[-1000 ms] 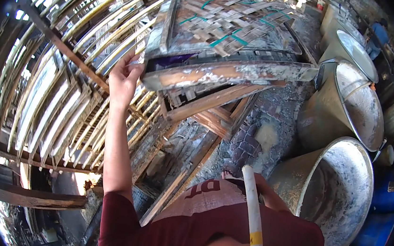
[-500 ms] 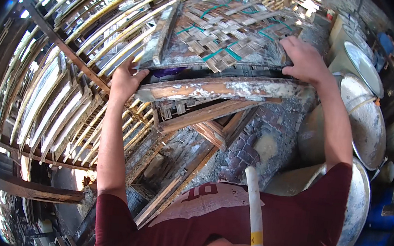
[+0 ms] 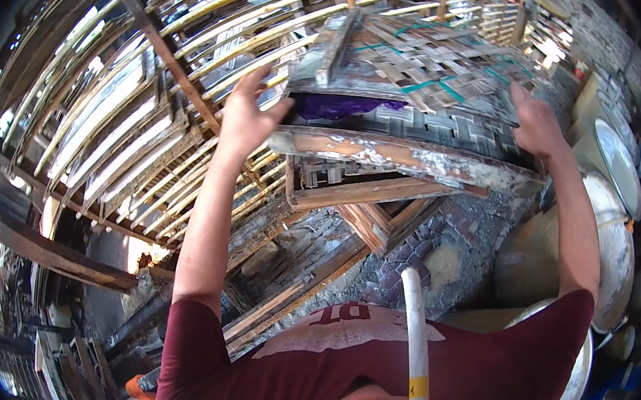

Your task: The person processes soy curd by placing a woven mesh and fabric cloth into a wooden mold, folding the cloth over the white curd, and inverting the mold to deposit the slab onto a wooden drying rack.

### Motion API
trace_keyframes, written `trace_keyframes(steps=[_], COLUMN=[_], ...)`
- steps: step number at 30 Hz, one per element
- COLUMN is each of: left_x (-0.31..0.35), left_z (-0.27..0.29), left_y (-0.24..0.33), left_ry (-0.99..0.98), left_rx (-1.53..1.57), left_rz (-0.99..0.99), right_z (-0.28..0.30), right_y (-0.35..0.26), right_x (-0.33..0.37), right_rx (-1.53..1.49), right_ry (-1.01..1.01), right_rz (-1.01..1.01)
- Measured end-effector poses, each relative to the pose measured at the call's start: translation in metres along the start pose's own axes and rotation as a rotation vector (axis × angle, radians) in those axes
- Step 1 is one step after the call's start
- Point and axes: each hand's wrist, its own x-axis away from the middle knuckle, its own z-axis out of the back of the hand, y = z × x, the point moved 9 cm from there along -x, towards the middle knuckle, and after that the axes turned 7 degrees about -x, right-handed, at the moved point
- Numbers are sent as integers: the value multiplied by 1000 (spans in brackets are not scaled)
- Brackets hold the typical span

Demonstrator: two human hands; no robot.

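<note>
A woven panel [image 3: 434, 64] of flat pale strips with green bands, edged with worn wood, lies tilted at the top centre. Below it is a second woven tray with a paint-flecked wooden rail [image 3: 409, 158]. A purple sheet [image 3: 345, 108] shows in the gap between them. My left hand [image 3: 249, 120] is at the panel's left end, fingers spread and thumb tip close to the corner. My right hand [image 3: 539, 128] is at the panel's right edge, fingers over the side and thumb lower down; its grip is partly hidden.
Wooden framework [image 3: 380, 225] stands under the trays on a brick floor [image 3: 407, 262]. Slatted bamboo racks [image 3: 252, 24] and stacked frames [image 3: 108, 156] fill the left. Large pale vats [image 3: 610, 236] line the right. A white tube [image 3: 415, 340] hangs before my chest.
The view has shifted, putting the trays farther right. The gap under the woven panel looks wider and more purple shows. My left hand's fingers have spread away from the panel's left end.
</note>
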Motion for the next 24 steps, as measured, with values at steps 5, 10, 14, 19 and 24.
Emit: trace_keyframes(steps=[5,10,14,19,24], left_x=[-12,-38,-54,-81,-76], left_z=[-22,-51,-26,-33,-22], left_y=[78,41,11,-44,-130], left_ry=[7,-86,-75,-80,-110], left_rx=[-526,-726,-742,-694,-455], left_rz=[-603,-500,-514,-444,48], right_z=[16,38,64,53,100], right_y=[-5,-42,-115,-187,-211], right_x=[-11,-1,2,7,23], right_rx=[-45,66,168,426,-47], right_ry=[-47,64,84,56,266], right_rz=[-45,64,88,236,267])
